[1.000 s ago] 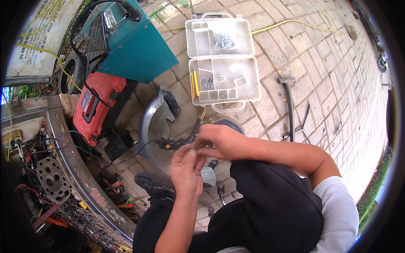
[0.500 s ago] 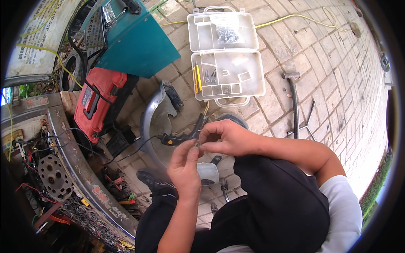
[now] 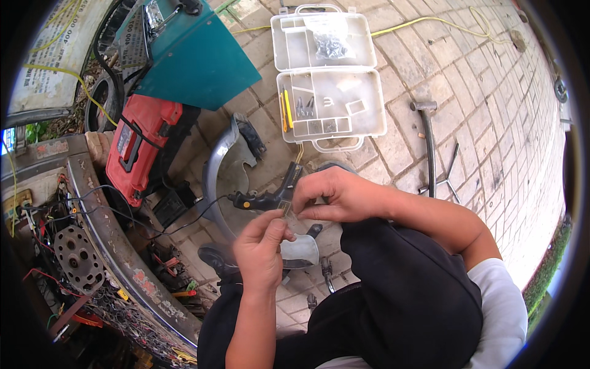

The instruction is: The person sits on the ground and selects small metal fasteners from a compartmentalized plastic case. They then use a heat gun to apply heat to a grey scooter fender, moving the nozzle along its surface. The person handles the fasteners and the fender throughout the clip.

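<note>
My left hand (image 3: 260,245) pinches a small thin metal piece (image 3: 286,207) between thumb and forefinger. Close to its right, my right hand (image 3: 335,194) has its fingers curled and pressed together; whatever is in them is hidden. Just beyond the hands lies a black pistol-shaped tool (image 3: 267,200) with a yellow dot and a cable. It rests by a curved silver-grey panel (image 3: 220,154), part of which my hands and legs cover. Farther off, an open clear plastic case (image 3: 367,126) holds a yellow cutter (image 3: 288,112), small metal bits and a bag of metal pieces (image 3: 330,44).
At the left stand a red toolbox (image 3: 138,147) and a teal metal box (image 3: 196,58). A worn bumper (image 3: 117,240) and tangled wires lie nearer. On the paving at right are a hammer (image 3: 428,141) and a metal lug wrench (image 3: 452,169). A yellow cord (image 3: 424,23) crosses the back.
My hands have drawn slightly apart, the left shifting a little left and down. The small metal piece now shows above the left fingertips. The view has shifted slightly.
</note>
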The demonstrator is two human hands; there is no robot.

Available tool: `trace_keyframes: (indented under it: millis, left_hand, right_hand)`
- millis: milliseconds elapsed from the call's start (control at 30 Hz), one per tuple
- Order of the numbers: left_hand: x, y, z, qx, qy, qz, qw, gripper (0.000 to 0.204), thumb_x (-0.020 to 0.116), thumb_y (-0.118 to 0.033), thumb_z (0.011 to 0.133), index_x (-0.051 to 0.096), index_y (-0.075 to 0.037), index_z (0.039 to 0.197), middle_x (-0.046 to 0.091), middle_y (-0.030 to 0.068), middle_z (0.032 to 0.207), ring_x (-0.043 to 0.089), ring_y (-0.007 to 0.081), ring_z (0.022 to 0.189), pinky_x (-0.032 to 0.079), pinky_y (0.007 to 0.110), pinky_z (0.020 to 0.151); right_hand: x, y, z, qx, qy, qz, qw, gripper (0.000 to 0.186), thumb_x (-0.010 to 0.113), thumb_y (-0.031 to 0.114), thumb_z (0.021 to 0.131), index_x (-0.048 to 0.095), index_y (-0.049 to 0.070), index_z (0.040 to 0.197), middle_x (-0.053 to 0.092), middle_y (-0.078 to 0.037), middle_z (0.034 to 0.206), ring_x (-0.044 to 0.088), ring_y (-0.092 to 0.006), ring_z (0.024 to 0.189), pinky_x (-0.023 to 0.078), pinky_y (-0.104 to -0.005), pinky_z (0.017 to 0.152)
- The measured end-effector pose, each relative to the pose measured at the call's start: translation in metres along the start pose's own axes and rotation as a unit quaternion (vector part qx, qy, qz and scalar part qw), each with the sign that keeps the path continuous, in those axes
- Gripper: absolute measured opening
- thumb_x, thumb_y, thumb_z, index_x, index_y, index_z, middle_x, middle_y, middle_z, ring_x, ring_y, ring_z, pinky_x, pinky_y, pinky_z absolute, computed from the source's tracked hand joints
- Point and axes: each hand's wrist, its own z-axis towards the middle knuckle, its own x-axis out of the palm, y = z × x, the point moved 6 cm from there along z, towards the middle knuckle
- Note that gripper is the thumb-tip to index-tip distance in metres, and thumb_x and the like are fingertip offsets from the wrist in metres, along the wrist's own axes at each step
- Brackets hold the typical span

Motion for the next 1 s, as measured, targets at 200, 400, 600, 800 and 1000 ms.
trace_keyframes:
  millis: [200, 400, 600, 800, 1000]
  left_hand:
    - [-0.007, 0.003, 0.004, -0.018, -0.051, -0.015, 0.998, 0.017, 0.065, -0.002, 0.09, 0.064, 0.004, 0.105, 0.065, 0.0087, 0.085, 0.062, 0.0169, 0.073, 0.052, 0.03, 0.068]
    - [-0.025, 0.027, -0.006, -0.082, -0.081, -0.065, 0.991, 0.011, 0.06, -0.007, 0.095, 0.056, -0.004, 0.105, 0.066, 0.0098, 0.094, 0.064, 0.0176, 0.079, 0.055, 0.03, 0.074]
    - [-0.024, 0.057, -0.031, -0.15, -0.038, -0.07, 0.986, 0.011, 0.06, -0.002, 0.093, 0.058, -0.002, 0.104, 0.067, 0.0148, 0.099, 0.069, 0.0223, 0.084, 0.06, 0.035, 0.077]
    - [-0.009, 0.067, -0.037, -0.17, -0.022, -0.074, 0.982, 0.013, 0.062, 0.002, 0.09, 0.061, 0.001, 0.103, 0.067, 0.0145, 0.099, 0.069, 0.0226, 0.085, 0.06, 0.035, 0.079]
    - [-0.003, 0.064, -0.026, -0.148, -0.015, -0.074, 0.986, 0.013, 0.062, 0.003, 0.09, 0.061, 0.001, 0.103, 0.066, 0.013, 0.1, 0.067, 0.0208, 0.087, 0.058, 0.034, 0.081]
  right_hand:
    - [-0.004, 0.019, -0.011, -0.109, 0.027, -0.154, 0.982, 0.01, 0.067, 0.008, 0.083, 0.063, 0.005, 0.092, 0.063, -0.011, 0.085, 0.062, -0.0332, 0.078, 0.051, -0.0394, 0.067]
    - [-0.042, -0.069, -0.054, 0.169, -0.135, -0.192, 0.957, 0.015, 0.067, 0.012, 0.083, 0.064, 0.001, 0.094, 0.066, -0.015, 0.084, 0.065, -0.0315, 0.077, 0.052, -0.0391, 0.07]
    - [-0.089, -0.139, -0.095, 0.273, -0.319, -0.215, 0.882, 0.017, 0.064, 0.014, 0.083, 0.064, -0.001, 0.09, 0.068, -0.021, 0.083, 0.067, -0.0368, 0.08, 0.053, -0.0416, 0.073]
    - [-0.109, -0.162, -0.06, 0.218, -0.34, -0.309, 0.861, 0.016, 0.066, 0.014, 0.082, 0.064, -0.001, 0.089, 0.068, -0.018, 0.082, 0.067, -0.0311, 0.075, 0.053, -0.0386, 0.068]
    - [-0.112, -0.163, -0.043, 0.202, -0.346, -0.28, 0.872, 0.019, 0.067, 0.015, 0.082, 0.066, 0.0, 0.093, 0.069, -0.019, 0.088, 0.067, -0.0332, 0.08, 0.053, -0.0401, 0.071]
